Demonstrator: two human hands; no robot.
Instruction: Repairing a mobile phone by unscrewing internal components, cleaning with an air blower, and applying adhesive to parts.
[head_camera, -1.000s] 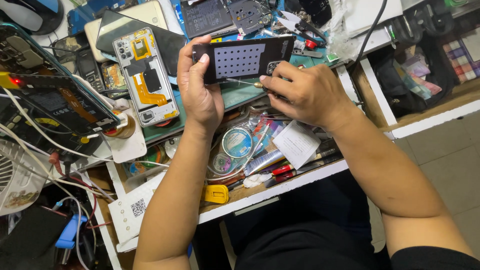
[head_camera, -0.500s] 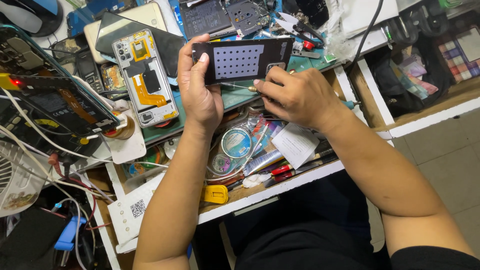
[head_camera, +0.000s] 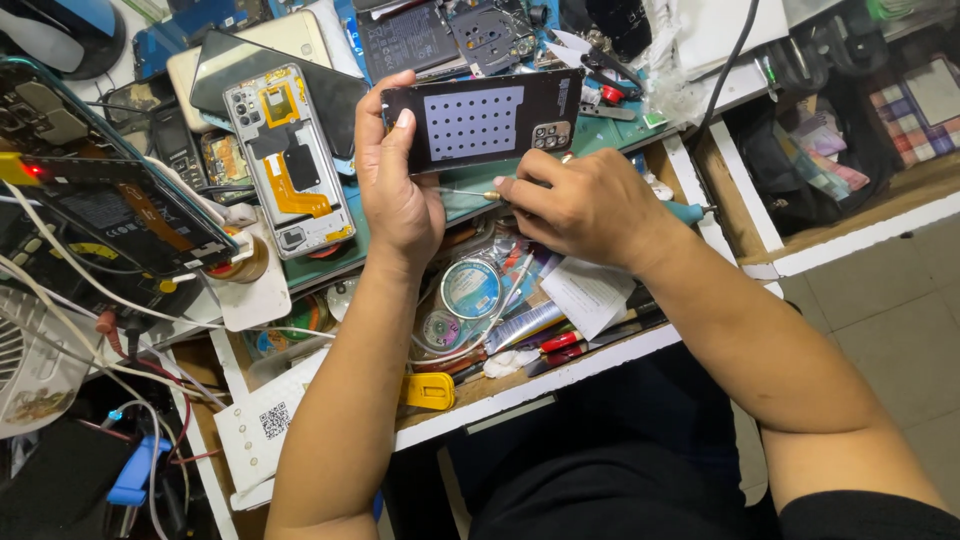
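With the left hand (head_camera: 398, 195) clamping the dark phone back cover (head_camera: 480, 118) steady, the right hand (head_camera: 585, 205), pinching a thin tool (head_camera: 468, 193) just below that cover, does best working gently along its lower edge.

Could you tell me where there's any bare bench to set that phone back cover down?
Little: a green mat strip under the phone back cover, and mat between the opened phone and the left hand. The drawer below is crowded.
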